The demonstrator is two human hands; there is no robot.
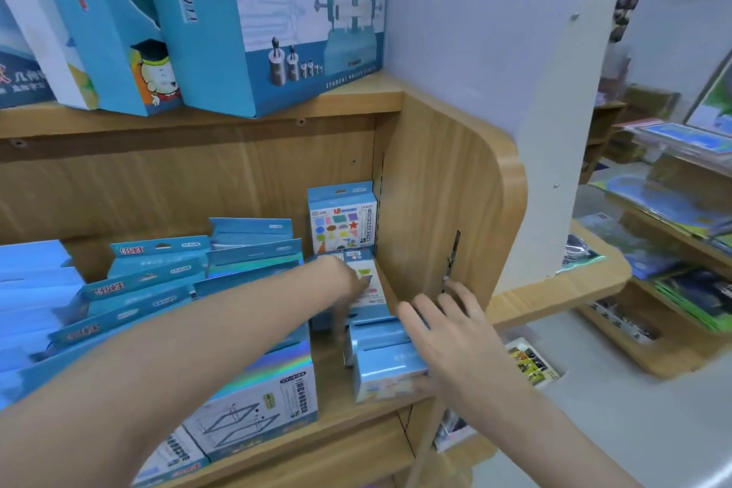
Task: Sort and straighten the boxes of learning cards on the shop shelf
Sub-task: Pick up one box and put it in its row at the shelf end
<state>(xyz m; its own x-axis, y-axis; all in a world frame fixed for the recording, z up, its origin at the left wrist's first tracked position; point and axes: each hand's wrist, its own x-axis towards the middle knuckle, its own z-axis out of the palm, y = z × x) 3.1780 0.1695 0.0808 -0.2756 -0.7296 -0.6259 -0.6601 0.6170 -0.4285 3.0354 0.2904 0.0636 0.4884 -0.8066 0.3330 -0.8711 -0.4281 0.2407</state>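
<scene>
Small blue boxes of learning cards stand in a row at the right end of the wooden shelf (356,404). One upright card box (342,222) with coloured shapes on its face leans on the back panel. In front of it a tilted card box (370,281) lies askew, and my left hand (348,289), blurred, curls over its left edge. My right hand (447,325) rests with spread fingers on top of the front card boxes (386,364), beside the shelf's side panel.
Larger blue holographic boxes (253,392) and stacked blue packs (158,273) fill the shelf to the left, under my left forearm. Big blue kit boxes (277,24) stand on the shelf above. The wooden side panel (435,190) closes off the right. Another rack with maps (681,210) stands farther right.
</scene>
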